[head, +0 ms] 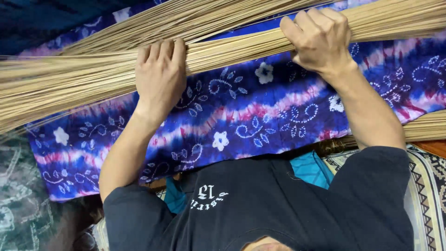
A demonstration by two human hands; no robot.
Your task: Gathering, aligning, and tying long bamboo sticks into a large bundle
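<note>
1. The left hand [160, 79] lies with its back to the camera on the bundle of thin tan sticks [232, 49]. Its fingers [162, 49] are bent over the bundle's far edge and hook into the sticks. The tips are hidden among them, and the thumb cannot be seen.
2. The right hand [320, 39] is further along the same bundle, well apart from the left. It is clenched into a fist around the sticks, knuckles raised, and the sticks pass under the curled fingers [309, 25].
3. The bundle runs across the whole view, slanting between the two hands. Past the left hand it fans out into loose strands.
4. A second sheaf of sticks [186, 18] lies just beyond the bundle, crossing it at a shallow angle.
5. Under the bundle is a blue and purple tie-dyed cloth [260, 116] with pink bands and white flowers. Both forearms cross it.
6. On the near side of the bundle, by the right forearm, more tan sticks [425, 130] lie at the cloth's edge, above a patterned woven mat [429, 186].
</note>
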